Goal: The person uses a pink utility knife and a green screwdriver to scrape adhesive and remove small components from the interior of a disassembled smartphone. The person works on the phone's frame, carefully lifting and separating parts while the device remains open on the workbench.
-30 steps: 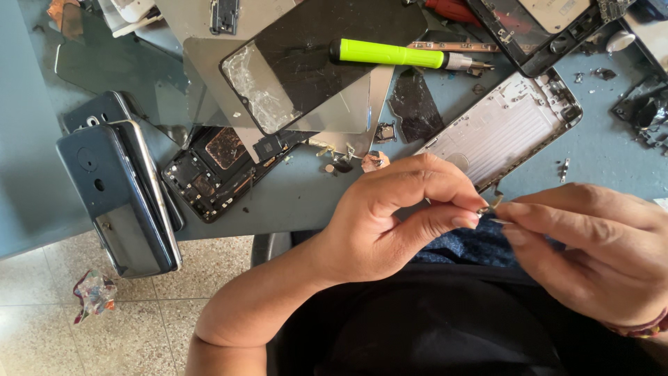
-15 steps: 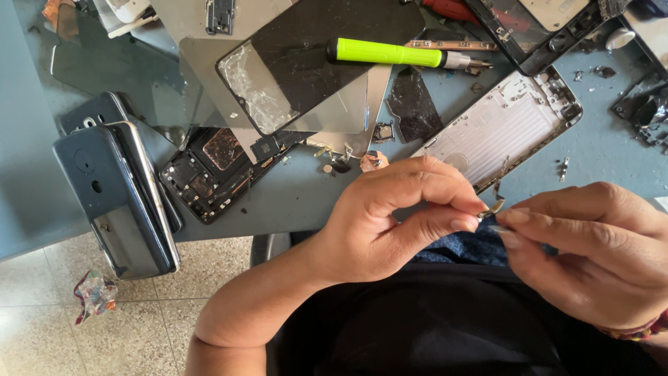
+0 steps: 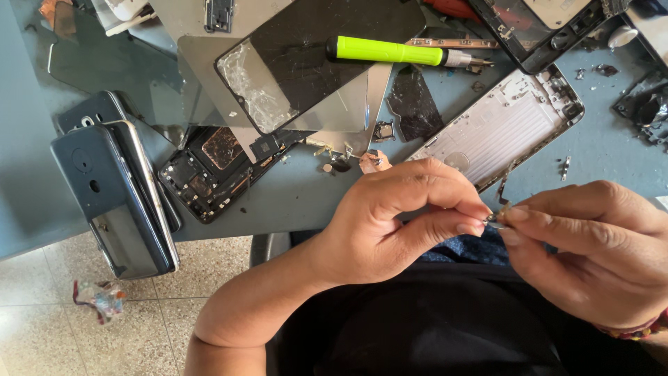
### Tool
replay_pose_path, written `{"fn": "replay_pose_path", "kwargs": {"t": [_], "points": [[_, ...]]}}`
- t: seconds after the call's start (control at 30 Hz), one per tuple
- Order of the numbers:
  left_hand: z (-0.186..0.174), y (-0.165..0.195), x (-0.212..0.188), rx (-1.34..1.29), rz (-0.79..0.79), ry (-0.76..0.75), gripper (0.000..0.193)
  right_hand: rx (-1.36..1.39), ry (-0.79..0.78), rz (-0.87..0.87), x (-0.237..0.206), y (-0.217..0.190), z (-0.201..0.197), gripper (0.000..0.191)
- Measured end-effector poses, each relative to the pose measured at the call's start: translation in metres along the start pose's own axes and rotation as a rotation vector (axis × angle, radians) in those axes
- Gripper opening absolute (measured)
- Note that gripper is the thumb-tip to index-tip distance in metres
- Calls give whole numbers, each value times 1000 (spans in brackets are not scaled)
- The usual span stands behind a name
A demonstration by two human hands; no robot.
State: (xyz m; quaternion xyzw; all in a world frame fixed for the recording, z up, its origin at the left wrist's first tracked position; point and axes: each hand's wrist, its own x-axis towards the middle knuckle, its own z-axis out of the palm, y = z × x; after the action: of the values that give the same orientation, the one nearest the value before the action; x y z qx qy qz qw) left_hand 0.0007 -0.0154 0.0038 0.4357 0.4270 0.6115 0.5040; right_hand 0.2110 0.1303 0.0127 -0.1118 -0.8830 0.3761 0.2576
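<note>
Both of my hands meet over my lap at the near edge of a blue-grey table (image 3: 292, 202). My left hand (image 3: 396, 216) pinches a tiny metal phone part (image 3: 495, 217) between thumb and forefinger. My right hand (image 3: 591, 251) grips the same small part from the other side with its fingertips. The part is mostly hidden by my fingers. Just beyond my hands lies a silver phone frame (image 3: 501, 129).
A screwdriver with a yellow-green handle (image 3: 390, 50) rests on a cracked black screen panel (image 3: 306, 63). A dark blue phone back cover (image 3: 111, 202) overhangs the table's left edge beside an opened phone board (image 3: 212, 170). Small screws and scraps are scattered around. A crumpled wrapper (image 3: 101, 299) lies on the floor.
The hands stay pinched together on the small part, shifting only slightly. Nothing on the table has moved.
</note>
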Motion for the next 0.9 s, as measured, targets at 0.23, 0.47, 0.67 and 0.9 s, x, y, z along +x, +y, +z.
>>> {"fn": "replay_pose_path", "kwargs": {"t": [0.23,0.47,0.67,0.9], "points": [[0,-1,1,11,35,1,11,22,23,42,-2,-2,2,33],[0,0,0,50,37,-1,10,39,-8,38,-3,2,0,33],[1,-3,-2,78,53,-1,10,68,-37,10,-2,2,-3,32],[3,-6,-2,91,55,23,11,15,-19,-18,-4,2,2,31]]}}
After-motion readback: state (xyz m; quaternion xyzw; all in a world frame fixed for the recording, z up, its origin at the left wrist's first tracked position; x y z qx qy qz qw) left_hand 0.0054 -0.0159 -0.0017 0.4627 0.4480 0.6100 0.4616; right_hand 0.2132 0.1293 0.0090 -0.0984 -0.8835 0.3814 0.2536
